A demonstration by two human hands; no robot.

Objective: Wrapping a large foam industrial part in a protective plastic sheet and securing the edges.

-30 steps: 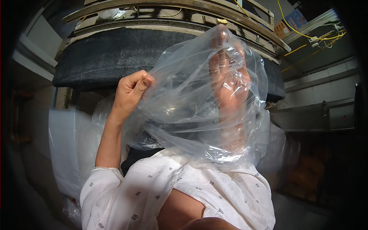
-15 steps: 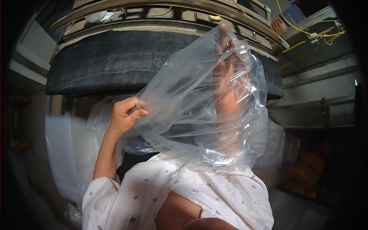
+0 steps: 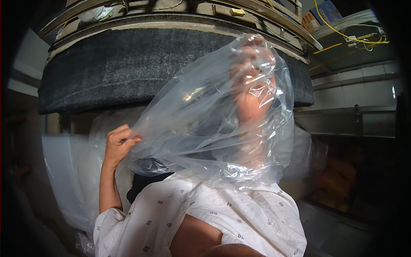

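Observation:
A large clear plastic bag [image 3: 201, 124] hangs in front of me, crumpled and stretched. My left hand [image 3: 116, 143] pinches the bag's open rim at the left, thumb and fingers closed on the film. My right hand [image 3: 250, 88] is raised inside the bag, up near its closed end. It shows only blurred through the plastic, so its grip is unclear. White fabric with a small dark pattern [image 3: 231, 214] covers both arms below the bag, and the bag's lower edge lies bunched on it.
A broad curved dark grey padded machine part [image 3: 128, 64] spans the view behind the bag. Pale plastic sheeting [image 3: 64, 180] hangs at the left. At the right are a metal shelf [image 3: 355, 124], yellow cables [image 3: 342, 30] and a dim recess.
My left hand has moved down and to the left with the bag's rim, stretching the bag wider. The right hand stays raised inside it.

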